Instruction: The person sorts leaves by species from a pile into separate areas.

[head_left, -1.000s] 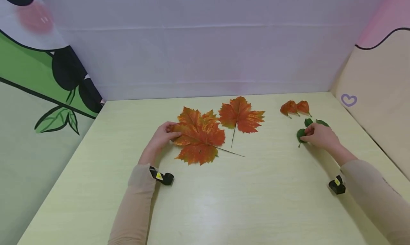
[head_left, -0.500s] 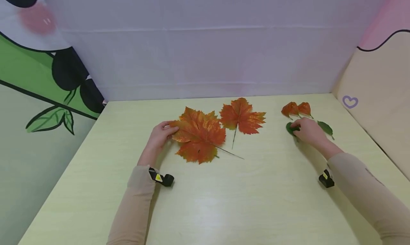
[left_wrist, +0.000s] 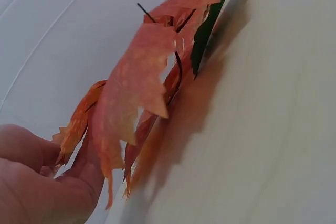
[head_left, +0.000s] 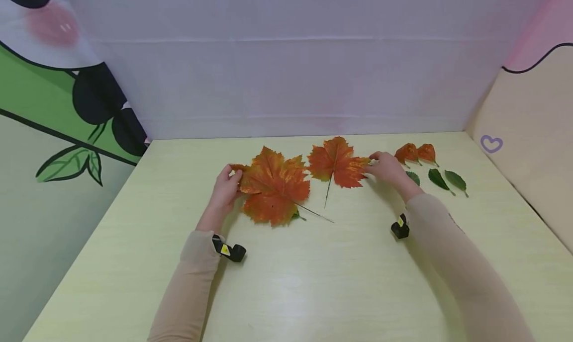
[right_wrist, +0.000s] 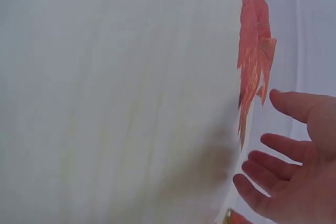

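On the left of the pale table, my left hand point(head_left: 224, 189) pinches the edge of the orange maple leaves point(head_left: 273, 190), which overlap in a stack. The left wrist view shows them raised off the tabletop, with a dark green leaf point(left_wrist: 206, 32) on their underside. A separate orange maple leaf point(head_left: 336, 164) lies right of the stack, its stem toward me. My right hand point(head_left: 388, 170) is at that leaf's right tip. In the right wrist view its fingers point(right_wrist: 273, 163) are spread and apart from the leaf, holding nothing.
Two small curled orange leaves point(head_left: 417, 153) lie at the back right of the table point(head_left: 286, 282). Several small green leaves point(head_left: 455, 180) are in front of them, one partly behind my right wrist. A pale cloth wall point(head_left: 286, 83) closes off the back.
My right hand has let go of the small green leaves, now laid out in a row, and moved left to the single maple leaf. The left hand has shifted the stack slightly left.
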